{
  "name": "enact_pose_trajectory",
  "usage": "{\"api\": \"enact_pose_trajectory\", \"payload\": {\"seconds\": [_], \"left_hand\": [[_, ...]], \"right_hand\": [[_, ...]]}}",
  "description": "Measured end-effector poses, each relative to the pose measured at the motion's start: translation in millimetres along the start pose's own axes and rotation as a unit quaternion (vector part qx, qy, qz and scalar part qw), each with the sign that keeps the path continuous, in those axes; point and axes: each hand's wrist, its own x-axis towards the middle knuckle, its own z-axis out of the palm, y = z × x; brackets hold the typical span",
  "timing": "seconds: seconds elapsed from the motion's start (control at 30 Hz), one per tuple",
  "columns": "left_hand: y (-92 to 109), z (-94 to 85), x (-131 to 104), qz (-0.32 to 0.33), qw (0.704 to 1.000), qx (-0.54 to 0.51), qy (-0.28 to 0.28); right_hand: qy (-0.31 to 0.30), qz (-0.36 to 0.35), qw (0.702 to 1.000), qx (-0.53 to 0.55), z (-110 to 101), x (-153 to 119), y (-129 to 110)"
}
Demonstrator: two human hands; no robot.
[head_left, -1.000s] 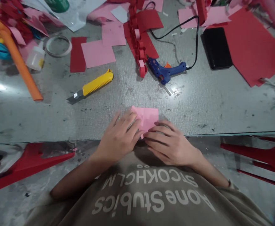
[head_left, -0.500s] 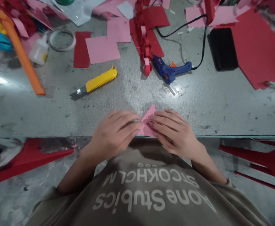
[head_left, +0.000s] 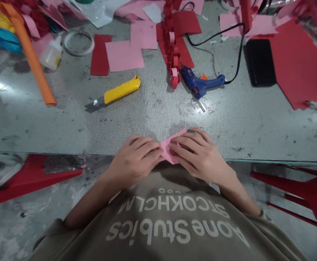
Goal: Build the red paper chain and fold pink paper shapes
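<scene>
I count one yellow cutter [head_left: 122, 89]. Just beyond it: two pink sheets [head_left: 124, 56] and one small red sheet [head_left: 100, 56]. Farther left of it: one white ring [head_left: 78, 54], one squeeze bottle [head_left: 50, 56], one orange strip [head_left: 36, 65]. To its right: one paper chain [head_left: 175, 59], one blue glue gun [head_left: 201, 85]. Nearer than it: one left hand [head_left: 135, 159], one right hand [head_left: 201, 156], one pink piece [head_left: 166, 148], two red chairs [head_left: 33, 181].

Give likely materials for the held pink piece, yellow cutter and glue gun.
Pink piece: probably matte paper, thin and straight-edged.
Yellow cutter: handle likely satin plastic, with moulded-looking ridges; blade apparently shiny metal, given its glint.
Glue gun: probably plastic, from its moulded shape; finish unclear.
</scene>
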Motion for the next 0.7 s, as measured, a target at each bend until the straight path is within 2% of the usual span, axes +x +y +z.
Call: {"api": "enact_pose_trajectory", "payload": {"seconds": [0.2, 0.37, 0.7], "left_hand": [[-5, 1.2, 4, -0.038, 0.997, -0.065, 0.002], [-9, 6.7, 7, -0.084, 0.99, -0.111, -0.027], [-10, 13.2, 13, -0.097, 0.989, -0.113, -0.024]], "right_hand": [[-0.005, 0.003, 1.0, 0.01, 1, 1, 1], [0.01, -0.024, 1.0, 0.002, 2, -1, 2], [0.039, -0.022, 0.999, -0.019, 4, -2, 2]]}}
